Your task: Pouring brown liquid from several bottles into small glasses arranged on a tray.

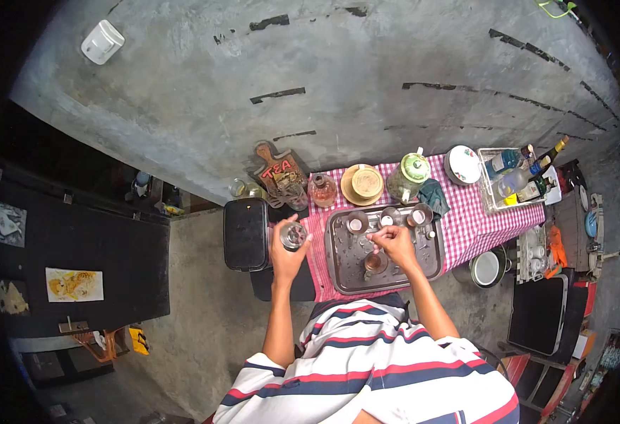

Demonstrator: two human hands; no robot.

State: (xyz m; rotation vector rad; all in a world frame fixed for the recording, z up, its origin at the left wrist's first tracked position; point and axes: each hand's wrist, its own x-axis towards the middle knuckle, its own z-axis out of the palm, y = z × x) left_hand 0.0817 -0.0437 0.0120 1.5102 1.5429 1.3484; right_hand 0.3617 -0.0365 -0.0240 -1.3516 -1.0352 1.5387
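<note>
My left hand (288, 254) grips a clear glass jar (293, 235) with dark bits in it, held left of the tray. My right hand (394, 245) is over the dark serving tray (333, 265), thumb and fingertips pinched together; whether something small is between them cannot be told. Along the tray's far side stand glass cups, one at the left (357, 222), one in the middle (390, 217) and one at the right (419, 214). Another glass cup (376, 262) with brownish contents stands nearer me. The tray's surface has wet-looking spots, and a small capped item (430, 235) lies at its right.
Behind the tray are a pinkish glass jar (322, 191), a woven lidded container (367, 183), a green teapot (413, 172), and a dark cloth (433, 197). Bowls (463, 165) and a bottle rack (487, 196) stand right. A black lidded box (245, 234) is left.
</note>
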